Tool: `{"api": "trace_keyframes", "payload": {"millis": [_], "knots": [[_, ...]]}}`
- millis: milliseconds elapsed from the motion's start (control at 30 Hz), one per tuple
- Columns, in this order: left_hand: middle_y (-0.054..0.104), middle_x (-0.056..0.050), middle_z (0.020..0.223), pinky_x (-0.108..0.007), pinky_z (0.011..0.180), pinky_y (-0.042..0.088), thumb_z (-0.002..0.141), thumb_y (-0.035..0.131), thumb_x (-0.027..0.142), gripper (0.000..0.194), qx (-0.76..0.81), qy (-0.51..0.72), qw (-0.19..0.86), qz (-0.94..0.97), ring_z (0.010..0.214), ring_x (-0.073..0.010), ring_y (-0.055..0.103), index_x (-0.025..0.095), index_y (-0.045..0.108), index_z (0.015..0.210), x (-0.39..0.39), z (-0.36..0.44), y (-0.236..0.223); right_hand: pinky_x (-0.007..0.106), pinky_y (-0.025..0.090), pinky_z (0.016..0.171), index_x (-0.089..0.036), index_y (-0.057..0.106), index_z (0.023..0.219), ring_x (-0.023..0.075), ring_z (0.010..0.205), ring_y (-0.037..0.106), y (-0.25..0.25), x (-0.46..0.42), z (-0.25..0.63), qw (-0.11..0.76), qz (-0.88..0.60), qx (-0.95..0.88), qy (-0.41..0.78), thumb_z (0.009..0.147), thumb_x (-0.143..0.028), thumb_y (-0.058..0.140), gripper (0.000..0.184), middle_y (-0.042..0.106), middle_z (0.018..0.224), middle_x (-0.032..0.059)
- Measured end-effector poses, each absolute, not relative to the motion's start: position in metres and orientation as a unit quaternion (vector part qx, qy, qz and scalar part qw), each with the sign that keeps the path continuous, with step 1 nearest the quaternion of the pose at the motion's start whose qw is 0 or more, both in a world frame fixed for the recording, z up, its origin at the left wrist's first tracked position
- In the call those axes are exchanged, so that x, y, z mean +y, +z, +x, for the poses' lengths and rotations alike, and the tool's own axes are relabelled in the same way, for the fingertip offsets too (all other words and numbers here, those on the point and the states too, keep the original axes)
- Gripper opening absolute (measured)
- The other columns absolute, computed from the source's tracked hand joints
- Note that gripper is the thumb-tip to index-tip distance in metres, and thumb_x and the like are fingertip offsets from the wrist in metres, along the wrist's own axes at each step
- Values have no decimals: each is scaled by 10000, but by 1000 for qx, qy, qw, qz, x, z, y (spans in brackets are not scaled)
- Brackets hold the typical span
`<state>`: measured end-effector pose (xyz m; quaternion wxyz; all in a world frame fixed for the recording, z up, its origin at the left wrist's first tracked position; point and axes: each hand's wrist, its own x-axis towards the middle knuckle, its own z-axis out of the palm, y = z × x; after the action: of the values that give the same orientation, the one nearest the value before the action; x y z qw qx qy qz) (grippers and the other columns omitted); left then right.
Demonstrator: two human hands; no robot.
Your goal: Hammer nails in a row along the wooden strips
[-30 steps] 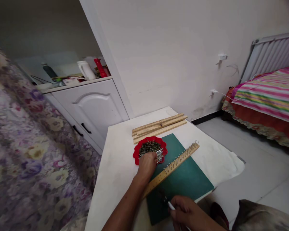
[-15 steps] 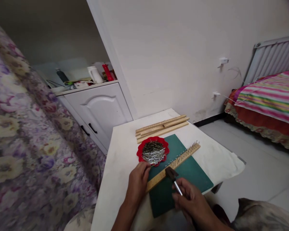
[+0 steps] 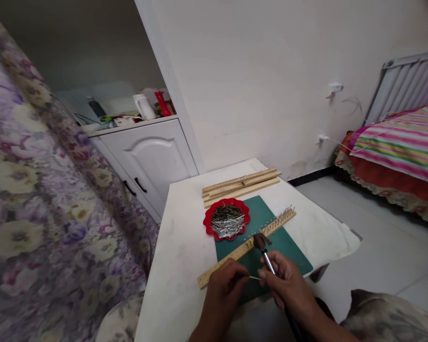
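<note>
My right hand [image 3: 288,280] is closed around a hammer [image 3: 268,261] with a dark head and a shiny shaft. The hammer head is raised close to the near edge of a wooden strip [image 3: 231,256]. Several nails [image 3: 280,217] stand in the strip's far right part; small holes or marks dot its left end. My left hand [image 3: 226,287] is pinched in front of the strip. Between its fingertips and my right fingers runs a thin yellowish nail [image 3: 254,278]. Beneath the strip lies a green mat [image 3: 288,251]. A red scalloped dish [image 3: 207,223] behind it holds many loose nails [image 3: 228,221].
More wooden strips [image 3: 242,185] lie at the back of the white table [image 3: 180,247]. A white cabinet [image 3: 153,161] and a floral curtain [image 3: 28,180] stand to the left. A bed [image 3: 399,147] is at the right.
My left hand has left the dish's rim and come right and nearer, toward my right hand. The thin nail now shows between them. The strip's left end is uncovered.
</note>
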<state>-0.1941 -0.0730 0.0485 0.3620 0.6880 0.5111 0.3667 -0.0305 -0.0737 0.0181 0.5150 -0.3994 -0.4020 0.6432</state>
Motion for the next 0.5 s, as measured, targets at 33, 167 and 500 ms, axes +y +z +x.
{"api": "trace_keyframes", "payload": {"millis": [33, 167, 500], "knots": [[592, -5, 651, -215, 580, 383, 744, 628, 277, 119, 516, 382, 402, 653, 626, -134, 525, 176, 622, 681, -72, -193, 43, 133, 174, 261, -204, 450, 844, 4, 251, 283, 17, -74, -30, 518, -399, -398, 644, 696, -420, 693, 357, 556, 537, -90], [590, 24, 550, -203, 549, 383, 639, 709, 263, 160, 482, 455, 583, 471, 539, -108, 522, 160, 604, 701, -68, -180, 18, 134, 191, 258, -206, 441, 856, 4, 247, 290, 13, -72, -30, 524, -399, -388, 645, 702, -398, 689, 349, 547, 542, -97], [643, -16, 627, -236, 619, 438, 675, 699, 262, 147, 418, 530, 630, 384, 602, -120, 572, 132, 635, 700, -68, -165, 14, 151, 256, 330, -206, 460, 824, 58, 386, 429, 16, -70, -32, 545, -389, -386, 635, 708, -352, 706, 309, 569, 572, -66]]}}
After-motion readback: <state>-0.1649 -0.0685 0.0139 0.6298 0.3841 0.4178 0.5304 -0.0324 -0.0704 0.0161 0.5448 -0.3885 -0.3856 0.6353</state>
